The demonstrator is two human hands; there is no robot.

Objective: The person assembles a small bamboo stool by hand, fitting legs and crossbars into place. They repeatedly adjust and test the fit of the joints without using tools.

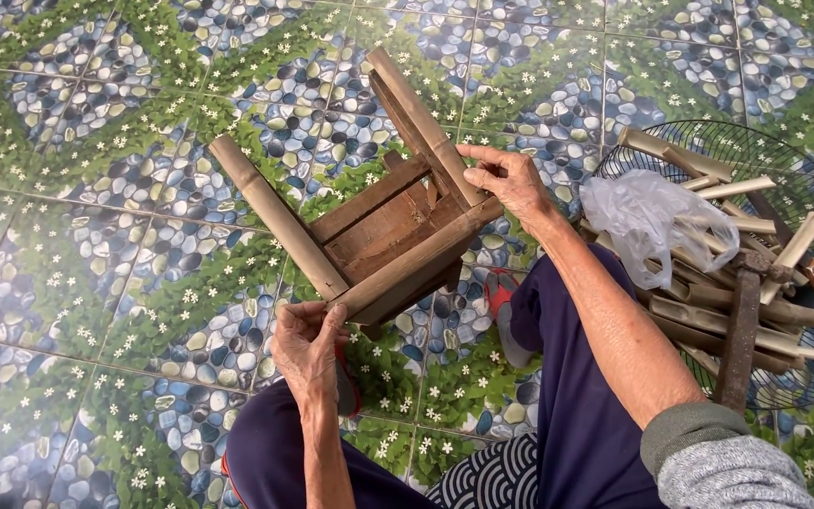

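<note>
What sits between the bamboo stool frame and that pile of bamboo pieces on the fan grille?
In the head view, the right hand and its forearm cross that gap, gripping the stool frame. A crumpled clear plastic bag lies at the near edge of the bamboo pieces.

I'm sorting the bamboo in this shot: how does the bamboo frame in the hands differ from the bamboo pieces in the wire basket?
The bamboo frame is joined into one structure, while the bamboo pieces lie loose in a heap. The frame is gripped by the left hand and right hand above the tiled floor; the pieces rest in the wire basket, partly under a plastic bag. Both are tan bamboo.
</note>
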